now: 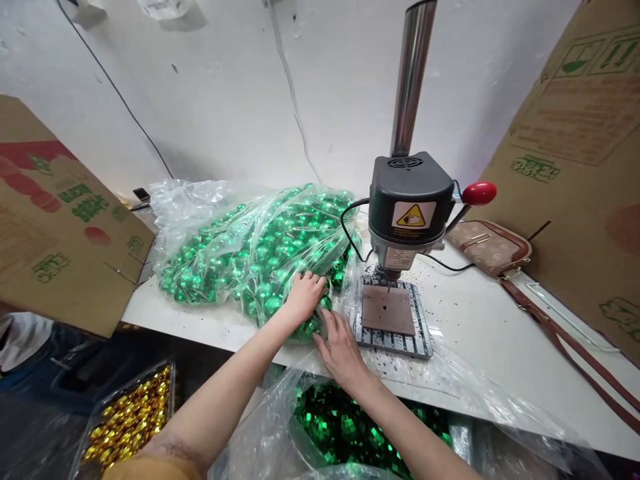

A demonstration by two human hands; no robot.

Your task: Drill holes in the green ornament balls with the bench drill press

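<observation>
A clear plastic bag (273, 230) full of shiny green mirrored balls (200, 270) lies on the white table. My left hand (306, 297) is closed over the bag's front right part, fingers curled on the plastic. Just right of it, my right hand (341, 347) touches the bag's edge beside green balls. Its thumb and fingers are bent but apart, and I see nothing between them; some fingertips are hidden. Below my right forearm, a second open plastic bag holds darker green mirrored balls (345, 427) in front of the table edge.
A bench drill press (407, 200) with a red-knobbed lever (479, 193) stands right of my hands, a brown board (387, 310) on its slotted base. Cardboard boxes (60, 220) flank the table. A handbag (490, 247) lies right. Gold balls (133, 417) fill a tray at lower left.
</observation>
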